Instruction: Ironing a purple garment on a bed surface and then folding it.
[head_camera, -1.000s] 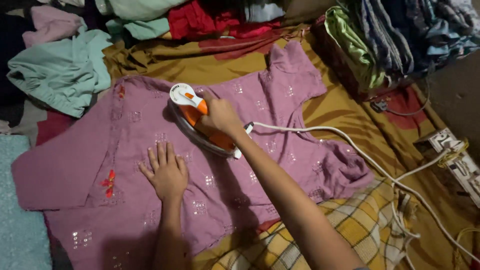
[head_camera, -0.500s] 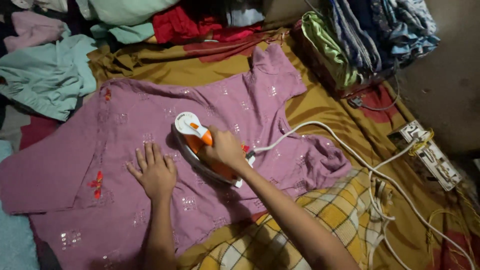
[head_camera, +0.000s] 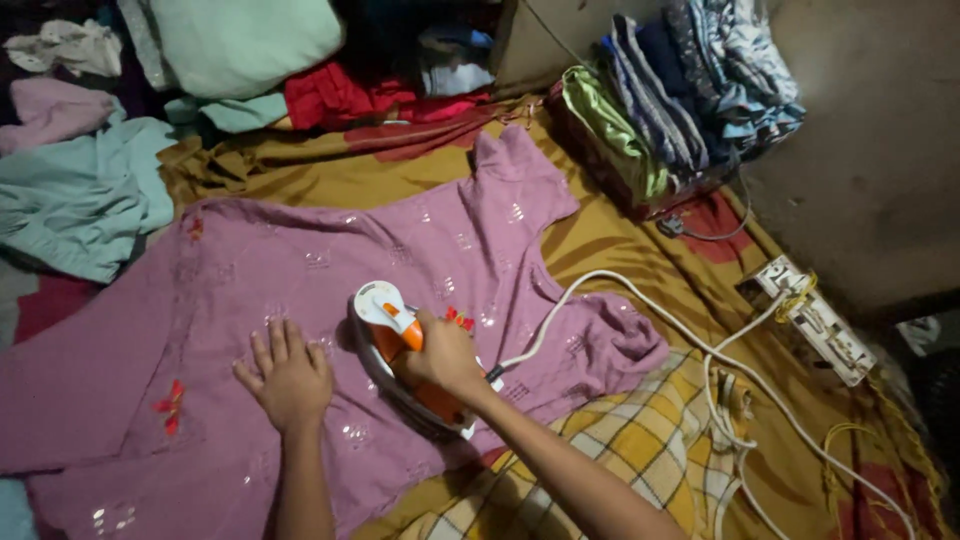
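A pink-purple garment (head_camera: 300, 290) with small shiny motifs lies spread flat on a mustard-yellow cloth (head_camera: 620, 240). On the garment's lower middle rests a white and orange electric iron (head_camera: 385, 325), and my right hand (head_camera: 445, 355) grips its handle. My left hand (head_camera: 288, 372) lies flat on the garment just left of the iron, fingers spread. The iron's white cord (head_camera: 620, 300) runs off to the right.
A white power strip (head_camera: 815, 318) lies at the right with cords coiled near it. Folded clothes (head_camera: 670, 95) are stacked at the back right. Loose teal, pink and red clothes (head_camera: 90, 190) pile up at the back left. A yellow checked cloth (head_camera: 640, 450) is near me.
The iron and my right hand have slid down the garment toward me. My left hand stays pressed on the fabric beside it. The view has shifted.
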